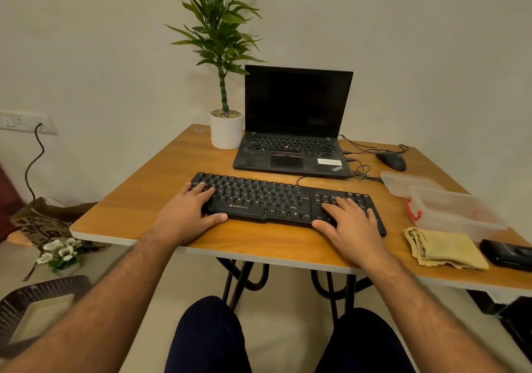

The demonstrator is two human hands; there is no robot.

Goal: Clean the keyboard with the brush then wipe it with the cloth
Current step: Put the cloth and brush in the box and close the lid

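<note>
A black wired keyboard lies across the wooden table, just in front of a laptop. My left hand rests on its left end, fingers laid flat over the keys and thumb along the front edge. My right hand lies the same way on the right end, over the number pad. A folded yellow cloth sits on the table to the right of the keyboard, apart from both hands. No brush is in sight.
An open black laptop stands behind the keyboard, with a white potted plant to its left and a mouse with cables to its right. A clear plastic box, its lid and a black device lie at the right edge.
</note>
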